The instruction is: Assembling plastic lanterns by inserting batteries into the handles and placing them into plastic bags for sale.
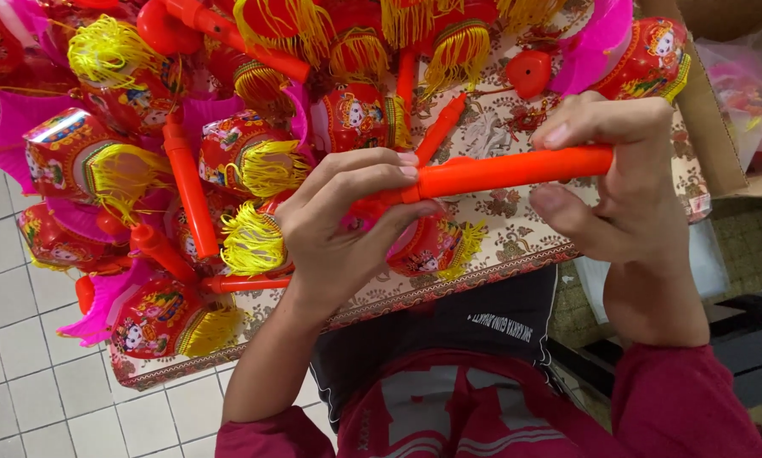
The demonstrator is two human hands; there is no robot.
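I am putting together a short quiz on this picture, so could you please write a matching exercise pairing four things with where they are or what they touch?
Things:
1. left hand
2. right hand
3. orange handle
4. patterned tray

Places:
A. under the pile of red lanterns
B. pinching the handle's far right end
C. held level between both hands
D. gripping the handle's end near the yellow tassels

Pairs: 1-D, 2-B, 3-C, 4-A
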